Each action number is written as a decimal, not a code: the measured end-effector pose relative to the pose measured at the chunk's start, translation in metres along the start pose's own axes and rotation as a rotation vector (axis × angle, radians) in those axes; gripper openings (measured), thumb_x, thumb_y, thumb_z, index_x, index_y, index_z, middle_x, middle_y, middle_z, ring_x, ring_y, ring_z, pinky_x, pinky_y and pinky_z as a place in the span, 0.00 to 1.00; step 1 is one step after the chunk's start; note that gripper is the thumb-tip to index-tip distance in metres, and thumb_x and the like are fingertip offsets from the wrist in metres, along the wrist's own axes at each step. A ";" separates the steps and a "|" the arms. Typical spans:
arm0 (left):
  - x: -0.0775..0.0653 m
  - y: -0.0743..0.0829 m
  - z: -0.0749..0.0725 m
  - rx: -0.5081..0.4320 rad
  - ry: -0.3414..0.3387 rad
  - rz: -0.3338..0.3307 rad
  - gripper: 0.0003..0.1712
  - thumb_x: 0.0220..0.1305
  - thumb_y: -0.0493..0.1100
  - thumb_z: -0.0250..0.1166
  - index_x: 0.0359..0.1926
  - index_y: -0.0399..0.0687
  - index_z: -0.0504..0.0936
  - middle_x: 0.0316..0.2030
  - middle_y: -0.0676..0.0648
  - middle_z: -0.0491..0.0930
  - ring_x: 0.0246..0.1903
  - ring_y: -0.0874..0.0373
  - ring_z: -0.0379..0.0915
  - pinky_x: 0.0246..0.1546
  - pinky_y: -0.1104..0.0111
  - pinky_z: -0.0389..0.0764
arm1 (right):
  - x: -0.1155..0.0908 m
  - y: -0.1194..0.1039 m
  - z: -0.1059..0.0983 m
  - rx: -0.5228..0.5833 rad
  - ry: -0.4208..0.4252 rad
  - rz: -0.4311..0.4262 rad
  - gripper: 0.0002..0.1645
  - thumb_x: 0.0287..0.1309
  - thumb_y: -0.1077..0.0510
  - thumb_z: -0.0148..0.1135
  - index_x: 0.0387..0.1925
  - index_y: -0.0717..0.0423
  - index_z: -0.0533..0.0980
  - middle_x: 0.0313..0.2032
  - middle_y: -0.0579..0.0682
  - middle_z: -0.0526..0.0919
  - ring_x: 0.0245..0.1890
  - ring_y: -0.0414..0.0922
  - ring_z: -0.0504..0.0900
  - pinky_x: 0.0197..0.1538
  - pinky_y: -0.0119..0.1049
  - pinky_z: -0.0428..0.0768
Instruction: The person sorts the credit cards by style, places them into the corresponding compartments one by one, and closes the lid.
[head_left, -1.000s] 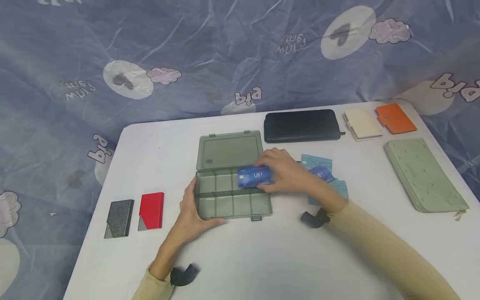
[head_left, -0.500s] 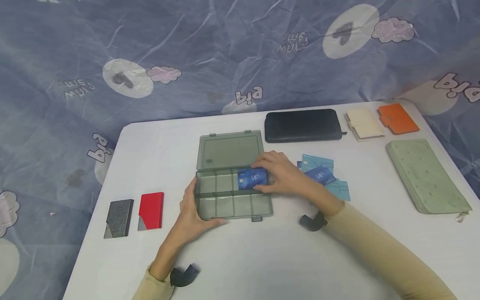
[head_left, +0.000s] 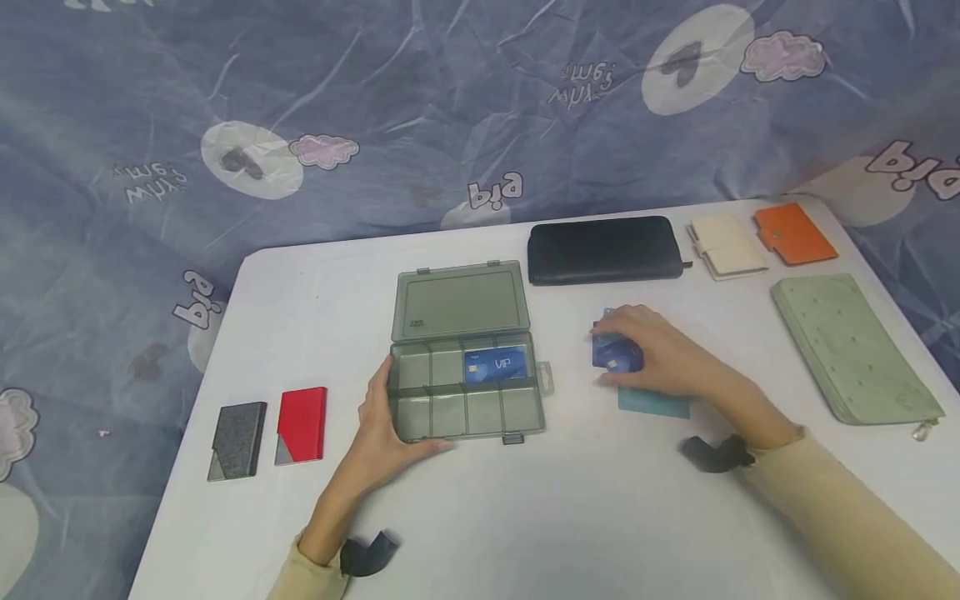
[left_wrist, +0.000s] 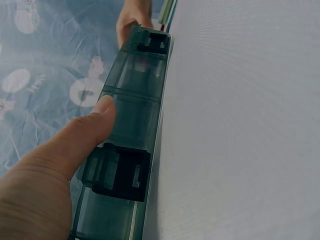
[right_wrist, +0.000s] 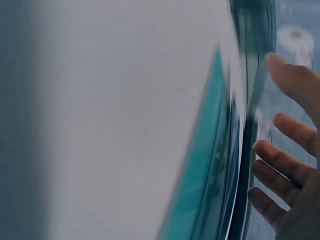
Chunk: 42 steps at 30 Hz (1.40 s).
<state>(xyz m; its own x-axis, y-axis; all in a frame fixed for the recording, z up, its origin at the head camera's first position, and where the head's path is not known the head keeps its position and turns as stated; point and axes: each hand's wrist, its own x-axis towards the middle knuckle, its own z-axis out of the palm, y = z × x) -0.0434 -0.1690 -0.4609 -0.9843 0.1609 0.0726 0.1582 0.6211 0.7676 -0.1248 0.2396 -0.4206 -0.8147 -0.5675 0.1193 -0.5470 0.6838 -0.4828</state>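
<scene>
A translucent grey-green compartment box (head_left: 447,416) lies with its lid laid back on the white table. My left hand (head_left: 378,440) grips its left end, fingers along the side and thumb along the front; the left wrist view shows the thumb (left_wrist: 90,131) against the front wall beside a latch. In the back right compartments lies a blue VIP card (head_left: 497,365). To the box's right, my right hand (head_left: 660,354) hovers over loose cards, a blue card (head_left: 621,353) and a teal card (head_left: 654,403), partly hidden beneath it. Its fingers are spread with nothing between them in the right wrist view.
A black zip wallet (head_left: 606,250), a cream card holder (head_left: 726,247) and an orange card holder (head_left: 795,235) line the back. A green pouch (head_left: 855,350) lies at the right. Dark grey (head_left: 238,440) and red card cases (head_left: 303,423) lie at the left.
The right hand has put the VIP card down into the box, let go of it and moved right over the loose cards. The left hand stays on the box.
</scene>
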 end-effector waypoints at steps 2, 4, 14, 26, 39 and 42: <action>0.000 0.000 0.000 -0.003 -0.002 0.001 0.75 0.30 0.63 0.77 0.72 0.53 0.38 0.67 0.46 0.51 0.62 0.52 0.50 0.54 0.47 0.56 | -0.010 0.014 -0.008 -0.044 -0.005 0.043 0.38 0.35 0.44 0.77 0.51 0.48 0.74 0.52 0.47 0.73 0.55 0.48 0.67 0.57 0.52 0.66; 0.000 0.001 0.000 -0.005 -0.007 -0.001 0.75 0.30 0.63 0.77 0.72 0.53 0.38 0.67 0.46 0.51 0.62 0.52 0.50 0.54 0.47 0.56 | -0.017 0.024 -0.013 -0.073 -0.016 0.083 0.38 0.32 0.45 0.78 0.50 0.48 0.75 0.52 0.48 0.72 0.55 0.49 0.66 0.57 0.52 0.65; -0.002 0.002 0.000 -0.022 -0.015 0.004 0.75 0.32 0.61 0.78 0.72 0.52 0.37 0.68 0.45 0.50 0.63 0.49 0.49 0.54 0.47 0.54 | -0.022 0.039 -0.018 -0.064 -0.082 0.126 0.33 0.31 0.48 0.79 0.44 0.49 0.75 0.53 0.53 0.67 0.55 0.53 0.63 0.57 0.55 0.63; -0.001 0.002 0.001 -0.024 -0.011 0.013 0.75 0.31 0.61 0.78 0.72 0.52 0.37 0.68 0.46 0.50 0.63 0.51 0.49 0.54 0.48 0.55 | -0.023 0.039 -0.017 -0.093 -0.084 0.123 0.34 0.33 0.46 0.78 0.43 0.51 0.71 0.48 0.48 0.70 0.49 0.49 0.63 0.52 0.48 0.61; 0.000 0.000 0.000 -0.013 -0.007 -0.007 0.75 0.31 0.61 0.78 0.72 0.54 0.37 0.68 0.46 0.50 0.63 0.50 0.48 0.53 0.44 0.59 | -0.019 0.034 -0.018 -0.118 -0.089 0.164 0.36 0.28 0.41 0.79 0.38 0.51 0.69 0.46 0.50 0.72 0.49 0.51 0.62 0.49 0.50 0.54; 0.000 0.000 0.000 -0.014 -0.005 -0.003 0.75 0.31 0.61 0.78 0.72 0.54 0.37 0.68 0.45 0.50 0.63 0.50 0.48 0.53 0.44 0.59 | -0.021 0.035 -0.018 -0.119 -0.092 0.185 0.37 0.28 0.41 0.78 0.39 0.51 0.69 0.42 0.49 0.74 0.46 0.49 0.64 0.48 0.49 0.54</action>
<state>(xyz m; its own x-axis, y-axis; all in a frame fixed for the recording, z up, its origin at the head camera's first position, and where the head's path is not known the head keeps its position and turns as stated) -0.0437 -0.1687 -0.4609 -0.9844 0.1630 0.0666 0.1537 0.6105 0.7770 -0.1304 0.2836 -0.4244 -0.8851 -0.4634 -0.0437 -0.4137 0.8261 -0.3826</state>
